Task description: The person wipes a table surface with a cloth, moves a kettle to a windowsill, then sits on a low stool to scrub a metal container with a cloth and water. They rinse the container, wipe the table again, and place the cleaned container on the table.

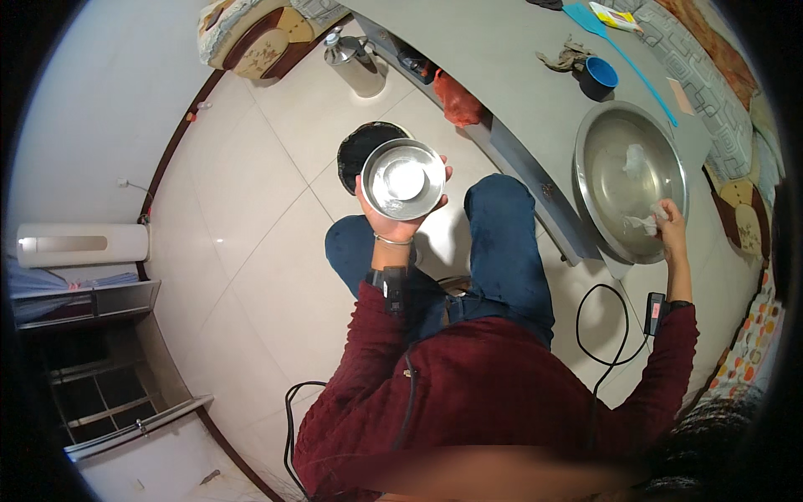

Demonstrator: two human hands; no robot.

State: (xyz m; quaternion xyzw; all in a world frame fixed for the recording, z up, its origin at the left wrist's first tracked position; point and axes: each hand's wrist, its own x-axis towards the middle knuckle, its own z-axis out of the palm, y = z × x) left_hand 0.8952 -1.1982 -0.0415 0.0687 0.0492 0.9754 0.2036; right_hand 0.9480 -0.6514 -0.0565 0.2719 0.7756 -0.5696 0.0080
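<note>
My left hand [390,224] holds a round stainless steel bowl [434,166] from below, its shiny inside facing up at me. Off to the right, my right hand [672,229] pinches a crumpled piece of white tissue or thin cloth [645,223] over the near right side of a large metal basin [583,182]. Clear liquid, which looks like water, fills part of the basin. Another white scrap [635,160] lies in it, further back. Both wrists carry black strapped devices with cables.
A grey table [495,75] holds the basin, a blue-lined dark cup [599,76], a rumpled cloth [566,58] and a blue fly swatter [627,56]. On the tiled floor stand a metal thermos jug [356,66] and a black-topped round bin or stool [357,147]. A red plastic bag [457,100] hangs from the table's shelf.
</note>
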